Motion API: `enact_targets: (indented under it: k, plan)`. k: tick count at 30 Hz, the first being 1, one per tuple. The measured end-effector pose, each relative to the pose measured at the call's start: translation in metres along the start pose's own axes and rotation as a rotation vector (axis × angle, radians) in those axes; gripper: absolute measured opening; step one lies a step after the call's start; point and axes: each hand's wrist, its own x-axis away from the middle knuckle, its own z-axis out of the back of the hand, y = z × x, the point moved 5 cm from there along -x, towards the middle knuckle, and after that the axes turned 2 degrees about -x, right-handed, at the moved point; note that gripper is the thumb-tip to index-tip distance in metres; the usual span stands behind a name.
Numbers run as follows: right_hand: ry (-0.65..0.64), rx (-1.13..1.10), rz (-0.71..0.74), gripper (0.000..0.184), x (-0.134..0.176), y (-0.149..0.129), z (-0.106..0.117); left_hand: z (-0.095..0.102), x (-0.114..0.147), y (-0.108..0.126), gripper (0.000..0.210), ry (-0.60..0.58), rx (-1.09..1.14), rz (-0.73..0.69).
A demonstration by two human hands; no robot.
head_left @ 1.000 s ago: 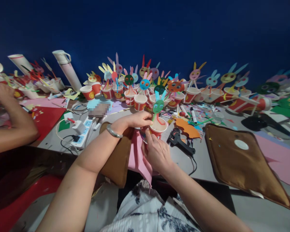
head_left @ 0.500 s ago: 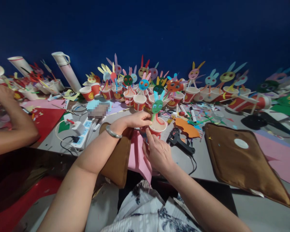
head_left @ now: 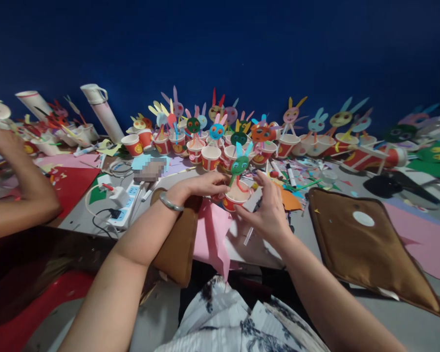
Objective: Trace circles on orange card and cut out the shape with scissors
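Observation:
A red and white paper cup stands in front of me on the table. Rising from it is a green paper rabbit head with light blue ears, and a red strip curves down inside the rim. My left hand holds the cup at its left side, fingers closed against it. On the other side, my right hand is open, thumb and fingers spread around the cup's right side, with the thumb close to the wall. A pale translucent stick lies below this hand, which mostly hides the black glue gun.
Several finished rabbit cups line the back by the blue wall. Brown cushions lie at both sides, pink paper hangs over the front edge. A power strip and another person's arm are at left.
My right hand has moved from the cup's near left side to its right and spread its fingers. The left hand stays at the cup, which has shifted slightly toward me.

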Motion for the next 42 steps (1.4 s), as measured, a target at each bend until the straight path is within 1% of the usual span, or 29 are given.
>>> enact_targets:
  k: [1, 3, 5, 7, 10, 13, 15, 18, 22, 29, 36, 42]
  plan:
    - [-0.06, -0.027, -0.019, 0.096, -0.006, 0.007, -0.003, 0.001, 0.0, 0.001, 0.019, 0.0, -0.011, -0.014]
    - [-0.161, -0.099, -0.069, 0.106, -0.015, 0.018, -0.01, 0.002, 0.0, 0.003, 0.019, 0.016, -0.041, -0.027]
    - [-0.227, -0.167, -0.136, 0.11, -0.019, 0.026, -0.016, 0.005, 0.0, 0.004, 0.019, 0.043, -0.061, -0.009]
    - [-0.248, -0.215, -0.184, 0.111, -0.02, 0.031, -0.021, 0.006, 0.002, 0.006, 0.021, 0.065, -0.062, 0.048]
    - [-0.215, -0.237, -0.179, 0.11, -0.021, 0.032, -0.022, 0.009, 0.007, 0.007, 0.027, 0.12, -0.007, 0.12]
    - [-0.179, -0.226, -0.182, 0.108, -0.023, 0.032, -0.02, 0.014, 0.011, 0.005, 0.033, 0.203, 0.079, 0.156]
    - [-0.163, -0.23, -0.204, 0.11, -0.027, 0.033, -0.019, 0.017, 0.013, 0.001, 0.039, 0.227, 0.066, 0.16]
    - [-0.138, -0.23, -0.236, 0.111, -0.031, 0.034, -0.017, 0.019, 0.012, -0.003, 0.044, 0.198, -0.039, 0.137]
    - [-0.119, -0.241, -0.235, 0.11, -0.034, 0.031, -0.015, 0.018, 0.008, -0.005, 0.036, 0.158, -0.098, 0.112]
    - [-0.139, -0.266, -0.208, 0.109, -0.032, 0.028, -0.016, 0.018, 0.005, -0.003, 0.031, 0.211, -0.129, 0.088]
    - [-0.134, -0.247, -0.185, 0.111, -0.032, 0.031, -0.018, 0.016, 0.005, -0.006, 0.028, 0.196, -0.156, 0.097]
    - [-0.164, -0.212, -0.183, 0.109, -0.035, 0.024, -0.021, 0.018, 0.005, -0.007, 0.024, 0.216, -0.154, 0.102]
